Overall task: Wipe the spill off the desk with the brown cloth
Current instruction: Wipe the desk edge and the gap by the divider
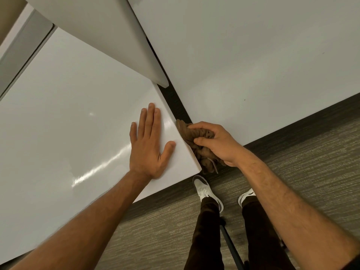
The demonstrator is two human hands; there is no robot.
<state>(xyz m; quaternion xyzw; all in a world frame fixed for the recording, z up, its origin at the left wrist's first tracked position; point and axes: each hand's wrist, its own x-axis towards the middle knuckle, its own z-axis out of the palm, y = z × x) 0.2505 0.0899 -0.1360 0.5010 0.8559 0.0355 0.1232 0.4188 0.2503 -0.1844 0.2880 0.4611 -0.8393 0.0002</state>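
Brown cloth [196,147], a soft crumpled rag of woven fabric, sits bunched at the centre of the frame, pressed against the right-hand edge of the glossy white bench [68,114] close to its near corner. The right hand [216,143] grips the cloth with fingers and thumb curled round it, and part of the fabric hangs below the fist toward the floor. The left hand [150,145] lies flat on the bench top just beside that same edge, fingers straight and slightly spread, thumb out toward the cloth, holding nothing. Both forearms are bare and reach in from the lower part of the frame. No spill can be made out on the shiny surface, which carries only streaks of reflected light. A second white matte tabletop [253,61] fills the upper right of the frame, set apart from the bench by a narrow dark gap [175,102]. A pale grey angled panel [120,36] slants down from the top toward the centre. Below lies grey striped carpet [311,162], on which stand two white and dark shoes [206,190] under dark trousers [206,236].
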